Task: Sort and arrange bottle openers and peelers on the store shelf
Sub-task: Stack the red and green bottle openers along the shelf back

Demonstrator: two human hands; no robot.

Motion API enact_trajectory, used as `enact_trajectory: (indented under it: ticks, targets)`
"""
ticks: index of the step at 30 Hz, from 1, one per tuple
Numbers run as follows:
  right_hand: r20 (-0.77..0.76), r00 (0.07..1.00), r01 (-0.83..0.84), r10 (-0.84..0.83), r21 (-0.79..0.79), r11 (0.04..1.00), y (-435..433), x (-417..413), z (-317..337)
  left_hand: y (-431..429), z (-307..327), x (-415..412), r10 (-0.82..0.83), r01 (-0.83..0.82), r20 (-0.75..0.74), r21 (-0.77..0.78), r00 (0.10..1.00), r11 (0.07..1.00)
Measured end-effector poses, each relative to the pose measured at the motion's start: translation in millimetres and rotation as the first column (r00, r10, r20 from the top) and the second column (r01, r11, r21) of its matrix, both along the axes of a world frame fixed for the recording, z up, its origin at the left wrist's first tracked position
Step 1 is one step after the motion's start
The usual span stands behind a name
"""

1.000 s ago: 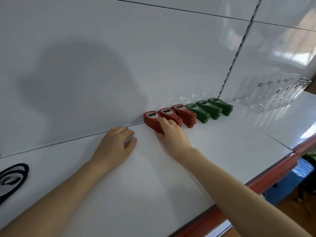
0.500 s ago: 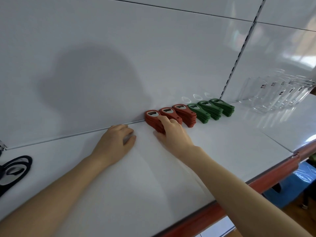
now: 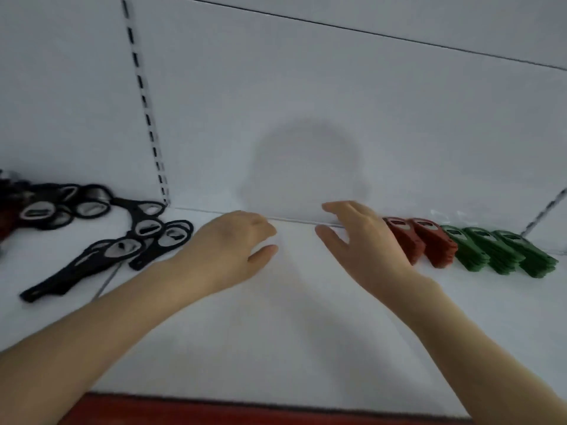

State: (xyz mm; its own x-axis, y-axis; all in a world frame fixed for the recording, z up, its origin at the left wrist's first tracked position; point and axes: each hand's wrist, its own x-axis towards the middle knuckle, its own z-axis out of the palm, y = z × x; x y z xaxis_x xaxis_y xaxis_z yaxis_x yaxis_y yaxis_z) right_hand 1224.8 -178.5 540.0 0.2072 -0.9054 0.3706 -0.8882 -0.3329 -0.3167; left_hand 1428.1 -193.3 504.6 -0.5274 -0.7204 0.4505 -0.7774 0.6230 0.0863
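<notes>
Stacks of red bottle openers (image 3: 426, 240) stand in a row against the back panel at the right, with stacks of green bottle openers (image 3: 503, 253) beside them. My right hand (image 3: 365, 240) hovers just left of the red stacks with relaxed fingers, holding nothing, and hides the leftmost one. My left hand (image 3: 227, 250) is over the white shelf (image 3: 276, 332), fingers loosely curled and empty. A loose heap of black bottle openers (image 3: 101, 234) lies at the left. The picture is motion-blurred.
The shelf's red front edge (image 3: 245, 412) runs along the bottom. A slotted upright (image 3: 144, 99) divides the back panel above the black heap. Another slotted upright (image 3: 546, 213) stands at the far right.
The view has swung left, bringing the black heap into sight. My right hand has come off the red stack, and my left hand has lifted from the shelf.
</notes>
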Motion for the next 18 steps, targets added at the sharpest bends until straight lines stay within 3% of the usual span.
enact_trajectory:
  ticks: [9, 13, 18]
  targets:
    - [-0.056, 0.916, -0.398, 0.397, -0.002, 0.918, 0, 133, 0, 113, -5, 150, 0.425, -0.422, -0.025, 0.074, 0.905, 0.903]
    - [-0.065, 0.866, -0.496, 0.496, 0.01, 0.868, 8, 199, 0, 149, -3, 217, 0.579, -0.575, -0.023, 0.089, 0.815, 0.813]
    - [-0.071, 0.817, -0.57, 0.572, 0.04, 0.82, 19, 286, -5, 168, 1, 310, 0.662, -0.655, -0.07, 0.102, 0.746, 0.749]
